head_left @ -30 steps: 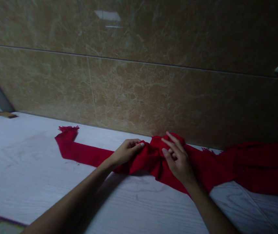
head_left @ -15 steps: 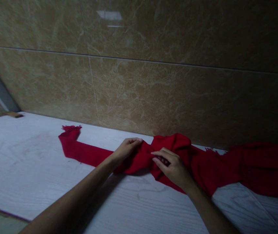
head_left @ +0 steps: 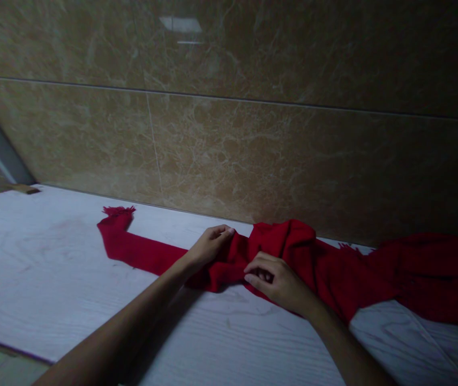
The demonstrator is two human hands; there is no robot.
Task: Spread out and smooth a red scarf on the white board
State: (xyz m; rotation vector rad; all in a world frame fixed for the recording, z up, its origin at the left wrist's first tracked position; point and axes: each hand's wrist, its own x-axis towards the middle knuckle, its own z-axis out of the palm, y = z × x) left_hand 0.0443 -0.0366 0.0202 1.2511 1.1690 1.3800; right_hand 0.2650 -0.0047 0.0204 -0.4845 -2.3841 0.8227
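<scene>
A long red scarf (head_left: 144,252) lies across the white wood-grain surface, folded narrow on the left, with a fringed end turned up toward the wall. Near the middle it is bunched and creased. My left hand (head_left: 209,246) has thumb and fingers closed on the far edge of the narrow part. Just to the right, my right hand (head_left: 275,280) pinches the scarf near its front edge, with the fingers curled and the tips close together. The cloth under both palms is hidden.
More red cloth (head_left: 441,279) stretches to the right edge of the view, with a bit of fringe near the wall. A brown marbled tile wall (head_left: 220,150) rises behind the white surface (head_left: 52,279). A small wooden piece (head_left: 25,188) lies at the back left corner.
My right hand has moved slightly toward me and left, from the scarf's middle to nearer its front edge. The cloth between my hands has shifted. My left hand stays almost in place.
</scene>
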